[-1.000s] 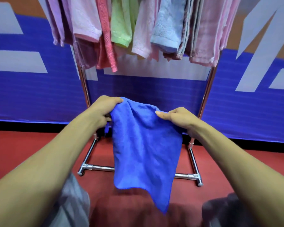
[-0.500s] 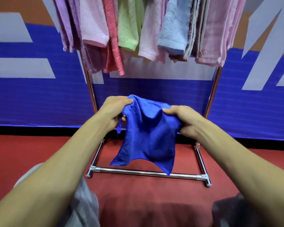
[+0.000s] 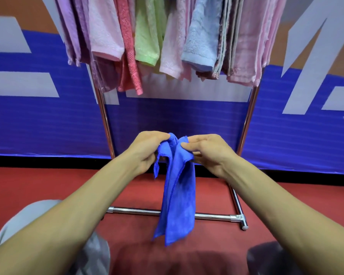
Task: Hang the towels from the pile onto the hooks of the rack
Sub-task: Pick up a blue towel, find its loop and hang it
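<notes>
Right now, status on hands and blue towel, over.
Left hand and right hand both pinch blue towel at its top. Towel hangs bunched, off the rack. Hung towels crowd the rack above; hooks not visible.

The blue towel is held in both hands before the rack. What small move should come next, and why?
Probably lift the blue towel toward the top of the rack. The left hand and the right hand pinch its bunched upper edge close together, and it hangs free, low between the uprights. The hung towels are higher; the hooks are out of view.
</notes>
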Tool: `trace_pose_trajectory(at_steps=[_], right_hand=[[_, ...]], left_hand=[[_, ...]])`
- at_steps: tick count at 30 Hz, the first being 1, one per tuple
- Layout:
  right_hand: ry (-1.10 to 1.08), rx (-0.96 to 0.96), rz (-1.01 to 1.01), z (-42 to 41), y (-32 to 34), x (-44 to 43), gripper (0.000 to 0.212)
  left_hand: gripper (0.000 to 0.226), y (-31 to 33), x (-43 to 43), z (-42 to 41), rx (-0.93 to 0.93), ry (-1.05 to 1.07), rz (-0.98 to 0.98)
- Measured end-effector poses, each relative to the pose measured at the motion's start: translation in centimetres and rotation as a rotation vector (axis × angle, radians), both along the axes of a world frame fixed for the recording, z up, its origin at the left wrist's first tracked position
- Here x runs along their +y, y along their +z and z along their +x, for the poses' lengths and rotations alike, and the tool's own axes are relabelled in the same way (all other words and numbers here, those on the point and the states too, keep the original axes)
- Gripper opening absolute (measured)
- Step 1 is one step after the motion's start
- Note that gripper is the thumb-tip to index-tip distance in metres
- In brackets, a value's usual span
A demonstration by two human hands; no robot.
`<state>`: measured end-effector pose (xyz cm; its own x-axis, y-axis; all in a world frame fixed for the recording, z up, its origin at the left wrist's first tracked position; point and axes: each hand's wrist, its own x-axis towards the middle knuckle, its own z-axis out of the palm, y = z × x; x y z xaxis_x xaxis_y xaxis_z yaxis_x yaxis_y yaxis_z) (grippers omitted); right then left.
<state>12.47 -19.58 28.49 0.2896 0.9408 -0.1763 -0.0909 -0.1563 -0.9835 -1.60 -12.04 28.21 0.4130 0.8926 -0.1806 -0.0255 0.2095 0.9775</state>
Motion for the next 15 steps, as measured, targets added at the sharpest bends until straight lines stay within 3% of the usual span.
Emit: trace_pose_trajectory(at_steps=[8,15], right_hand=[[-0.011,-0.158,0.008,-0.2,0.0,-0.3,0.008],[0.178,-0.685,0.008,0.3,0.2,-0.6,0.021]], left_hand=[[0.019,-0.3,-1.1,0.3,0.098,-0.149,0.100],[0.035,0.1,-1.3,-0.2,0.128,-0.292,0.017]])
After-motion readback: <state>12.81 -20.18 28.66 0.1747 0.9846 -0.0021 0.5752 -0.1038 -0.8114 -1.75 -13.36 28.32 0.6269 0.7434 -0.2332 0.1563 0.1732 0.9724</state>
